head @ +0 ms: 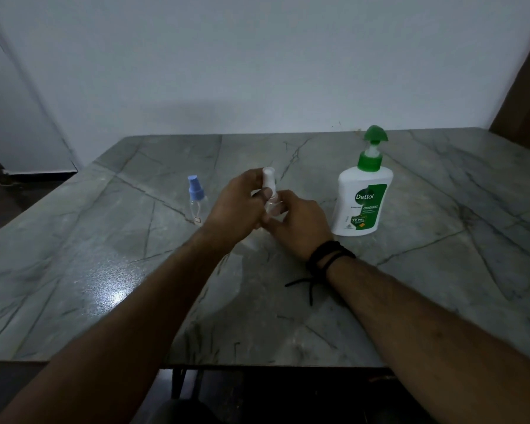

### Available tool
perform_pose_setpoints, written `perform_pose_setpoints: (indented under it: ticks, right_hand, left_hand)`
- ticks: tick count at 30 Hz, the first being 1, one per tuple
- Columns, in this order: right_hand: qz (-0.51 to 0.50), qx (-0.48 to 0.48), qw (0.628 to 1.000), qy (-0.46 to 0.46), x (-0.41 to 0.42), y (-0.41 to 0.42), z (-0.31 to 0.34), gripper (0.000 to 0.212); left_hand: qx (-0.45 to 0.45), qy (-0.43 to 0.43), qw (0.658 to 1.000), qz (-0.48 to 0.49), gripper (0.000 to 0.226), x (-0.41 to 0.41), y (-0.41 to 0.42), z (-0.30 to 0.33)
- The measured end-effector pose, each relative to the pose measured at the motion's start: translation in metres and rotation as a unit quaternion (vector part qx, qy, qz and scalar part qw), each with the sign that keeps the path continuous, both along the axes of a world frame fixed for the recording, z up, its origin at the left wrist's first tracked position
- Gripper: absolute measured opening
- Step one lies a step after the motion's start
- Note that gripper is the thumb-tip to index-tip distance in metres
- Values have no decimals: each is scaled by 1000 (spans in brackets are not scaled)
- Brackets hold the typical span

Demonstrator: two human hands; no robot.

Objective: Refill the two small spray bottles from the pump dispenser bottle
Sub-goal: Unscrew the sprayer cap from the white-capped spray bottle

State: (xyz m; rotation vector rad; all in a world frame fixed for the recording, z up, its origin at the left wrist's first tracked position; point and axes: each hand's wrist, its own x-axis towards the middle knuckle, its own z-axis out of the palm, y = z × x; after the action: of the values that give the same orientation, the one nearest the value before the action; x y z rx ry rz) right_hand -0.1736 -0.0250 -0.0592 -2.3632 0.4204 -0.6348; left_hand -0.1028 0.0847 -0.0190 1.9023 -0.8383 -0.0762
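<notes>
Both hands meet on a small clear spray bottle with a white top above the middle of the grey marble table. My left hand grips its upper part near the sprayer. My right hand grips the clear body from the right and below. Most of that bottle is hidden by fingers. A second small clear spray bottle with a blue top stands upright just left of my left hand. The white pump dispenser bottle with a green pump stands upright to the right of my right hand.
A black band with loose cords circles my right wrist. The table backs onto a pale wall. Its near edge lies below my forearms, with a dark floor beyond the left side.
</notes>
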Motion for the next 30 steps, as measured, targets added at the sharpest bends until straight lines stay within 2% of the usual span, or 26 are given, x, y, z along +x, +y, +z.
perform_pose_setpoints:
  ticks: [5, 11, 15, 19, 21, 26, 28, 30]
  right_hand:
    - [1, 7, 1000, 0, 0, 2, 1, 57]
    - [-1, -3, 1000, 1, 1, 1, 1, 56]
    - [1, 1, 1000, 0, 1, 0, -1, 59]
    - [0, 4, 1000, -3, 1, 1, -1, 59]
    - [2, 2, 1000, -4, 0, 1, 0, 58]
    - [4, 0, 1000, 1, 0, 1, 0, 59]
    - [3, -2, 1000, 0, 0, 1, 1, 58]
    - [3, 1, 1000, -4, 0, 1, 0, 57]
  left_hand:
    - [-31, -42, 998, 44, 34, 5, 2, -8]
    - [28, -59, 998, 22, 48, 12, -4, -15]
    - [-51, -36, 994, 89, 35, 5, 4, -22]
    - [-87, 8, 995, 45, 30, 0, 6, -17]
    - [-92, 3, 995, 35, 30, 0, 4, -15]
    - [-38, -19, 998, 36, 40, 8, 1, -14]
    - [-9, -14, 1000, 21, 39, 10, 4, -13]
    - [-19, -16, 1000, 16, 35, 9, 6, -10]
